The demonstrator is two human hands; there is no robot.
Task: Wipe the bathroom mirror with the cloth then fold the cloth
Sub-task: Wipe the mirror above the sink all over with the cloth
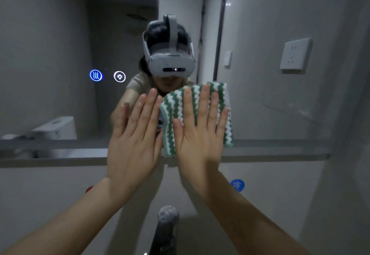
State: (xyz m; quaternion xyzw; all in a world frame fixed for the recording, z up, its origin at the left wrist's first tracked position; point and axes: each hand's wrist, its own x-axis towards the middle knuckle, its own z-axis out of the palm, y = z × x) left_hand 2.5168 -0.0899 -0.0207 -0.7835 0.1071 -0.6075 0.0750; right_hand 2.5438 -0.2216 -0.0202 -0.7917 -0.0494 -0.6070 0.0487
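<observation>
Grey bathroom walls frame the mirror [60, 54] (two lit icons glow on it). Right hand [200, 130], fingers straight, presses the green-striped cloth [174, 106] flat against the glass; left hand [136, 134] lies flat beside it.

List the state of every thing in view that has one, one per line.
cloth: spread flat against the mirror, unfolded, under the right hand
right hand: fingers straight, pressing the cloth
left hand: fingers straight, raised beside the cloth
mirror: two touch icons lit
wall socket: nothing plugged in
faucet: no water visible
</observation>
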